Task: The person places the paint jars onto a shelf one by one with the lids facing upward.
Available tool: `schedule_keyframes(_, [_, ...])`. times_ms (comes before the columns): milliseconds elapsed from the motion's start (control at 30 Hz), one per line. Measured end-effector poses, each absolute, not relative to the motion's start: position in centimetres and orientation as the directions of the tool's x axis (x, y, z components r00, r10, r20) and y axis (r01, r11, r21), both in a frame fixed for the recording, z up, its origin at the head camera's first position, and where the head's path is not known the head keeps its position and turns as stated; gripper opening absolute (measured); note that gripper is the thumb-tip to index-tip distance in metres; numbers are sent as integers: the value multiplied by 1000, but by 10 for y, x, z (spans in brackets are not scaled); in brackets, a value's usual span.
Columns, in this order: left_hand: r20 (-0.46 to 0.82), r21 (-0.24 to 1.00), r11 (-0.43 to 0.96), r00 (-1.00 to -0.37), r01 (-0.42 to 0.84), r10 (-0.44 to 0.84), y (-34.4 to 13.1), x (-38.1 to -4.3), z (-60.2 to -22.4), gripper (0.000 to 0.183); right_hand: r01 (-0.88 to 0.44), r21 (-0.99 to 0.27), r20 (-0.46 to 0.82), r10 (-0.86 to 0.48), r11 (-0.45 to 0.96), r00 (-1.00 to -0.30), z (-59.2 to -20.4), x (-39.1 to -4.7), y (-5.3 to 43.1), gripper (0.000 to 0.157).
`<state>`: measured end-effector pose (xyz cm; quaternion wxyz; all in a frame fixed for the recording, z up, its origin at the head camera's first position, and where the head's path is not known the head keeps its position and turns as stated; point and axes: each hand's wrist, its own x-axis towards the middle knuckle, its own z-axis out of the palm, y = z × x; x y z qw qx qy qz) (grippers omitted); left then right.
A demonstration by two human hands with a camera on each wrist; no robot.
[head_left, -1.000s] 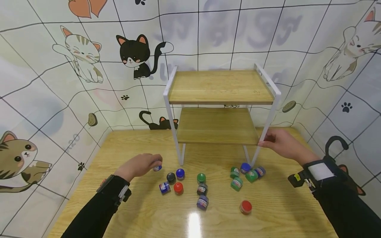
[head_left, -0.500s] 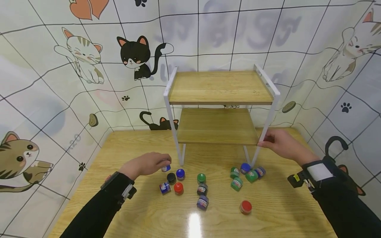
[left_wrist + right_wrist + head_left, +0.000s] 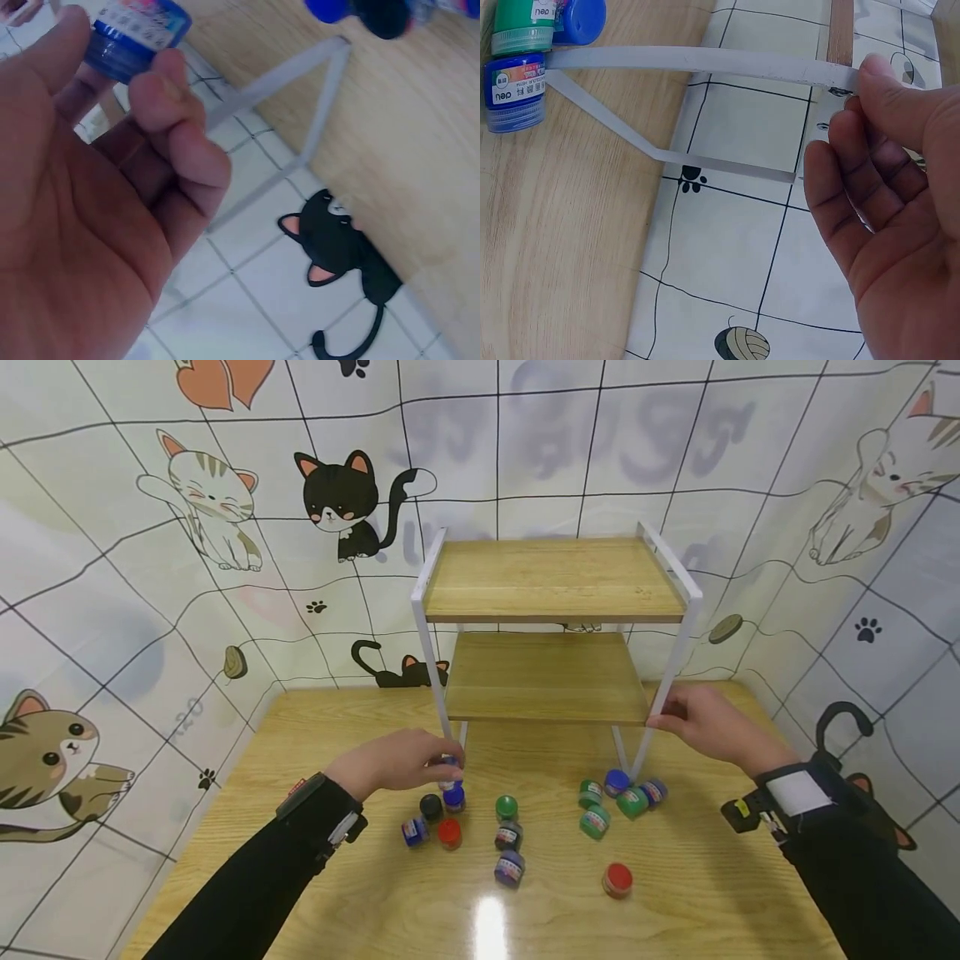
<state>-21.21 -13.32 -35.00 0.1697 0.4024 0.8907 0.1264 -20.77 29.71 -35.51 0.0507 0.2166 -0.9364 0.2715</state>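
The left wrist view shows the jar as blue with a pale printed label; in the head view fingers mostly hide it, near the left leg of the rack. The left hand pinches it; the right hand pinches the rack's right upright. Other jars dot the table.

The wooden table carries a rack, a jar cluster before its left end, a jar row before its middle, a second cluster and a red jar before its right.
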Motion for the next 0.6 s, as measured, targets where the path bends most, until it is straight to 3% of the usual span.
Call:
schedule_keyframes(200, [-220,314,627,-588,713,779,-114,-205,-331,26,-435,-473,216,-378,766,-900,-355,-207,296,4])
schedule_keyframes(467, [-153,315,529,-508,788,847,-95,-204,-301,23,-437,-475,218,-379,764,-899,-354,-207,295,5])
schedule_keyframes(600, [-137,276,524,-507,806,851,-87,-203,-280,23,-429,-482,211,-374,764,-903,-354,-206,295,5])
